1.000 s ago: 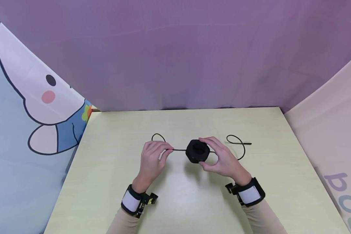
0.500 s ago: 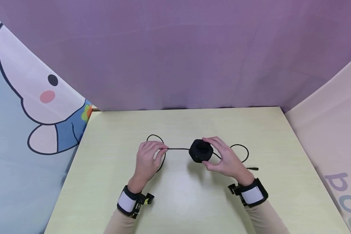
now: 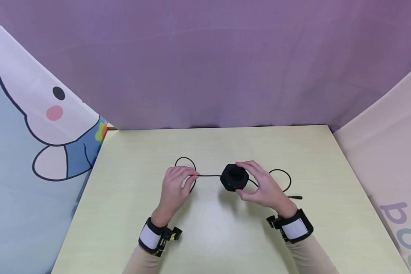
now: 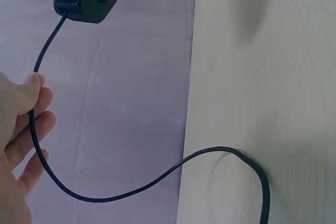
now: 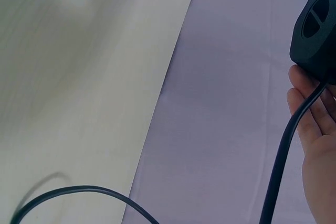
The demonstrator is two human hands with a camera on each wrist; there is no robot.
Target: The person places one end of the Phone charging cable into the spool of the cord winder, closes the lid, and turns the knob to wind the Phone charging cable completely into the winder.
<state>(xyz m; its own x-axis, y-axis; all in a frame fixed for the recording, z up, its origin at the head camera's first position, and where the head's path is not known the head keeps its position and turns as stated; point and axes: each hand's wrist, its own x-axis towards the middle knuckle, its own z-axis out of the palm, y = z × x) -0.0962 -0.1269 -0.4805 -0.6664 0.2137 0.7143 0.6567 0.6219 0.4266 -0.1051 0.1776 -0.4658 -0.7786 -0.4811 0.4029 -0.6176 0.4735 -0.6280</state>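
Observation:
A black hexagonal cable winder (image 3: 233, 177) with a round recess in its top face hangs over the table. My right hand (image 3: 263, 190) grips it by its edges, thumb at the near side and fingers at the far side. Thin black cable (image 3: 209, 175) comes out of its left side and runs straight to my left hand (image 3: 174, 187), where thumb and fingertips pinch it. In the left wrist view, slack cable (image 4: 152, 182) droops below that pinch and reaches over the tabletop. More cable (image 3: 285, 176) loops out behind my right hand, ending in a slim black plug (image 3: 297, 197).
Both hands work above a pale wooden table (image 3: 226, 243). A purple cloth (image 3: 205, 68) hangs along its far edge. Printed cloths stand at the left (image 3: 58, 152) and right (image 3: 390, 171) sides.
Both hands moved slightly apart, then drifted back a little, with the cable still pinched and the winder still held. The right-hand cable loop swung, and its plug end dropped nearer my right wrist.

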